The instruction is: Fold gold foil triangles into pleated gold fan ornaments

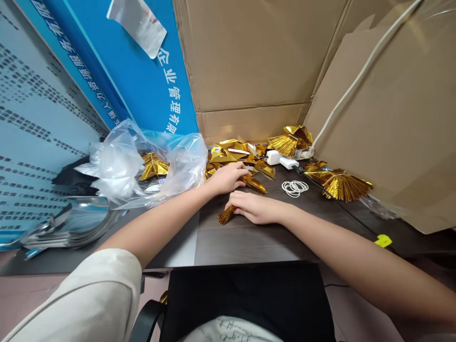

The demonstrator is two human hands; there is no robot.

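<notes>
My right hand (pixel 251 207) is closed around a narrow, finely pleated piece of gold foil (pixel 225 216), whose fanned end sticks out to the left of the fingers. Just behind it, my left hand (pixel 230 177) has its fingers curled down over a folded gold foil strip (pixel 255 184) that points to the right. Whether these two foil parts belong to one piece is hidden by the hands. A pile of loose shiny gold foil pieces (pixel 231 156) lies just beyond the left hand. White elastic rings (pixel 294 188) lie on the table to the right.
A clear plastic bag (pixel 188 164) spreads at the left, a gold foil fan (pixel 154 166) showing in it. Tied foil fans (pixel 344 185) lie at the right, near white chargers (pixel 273 157) and a white cable (pixel 359 78). Cardboard (pixel 249 57) walls the back; silvery sheets (pixel 76 223) lie left.
</notes>
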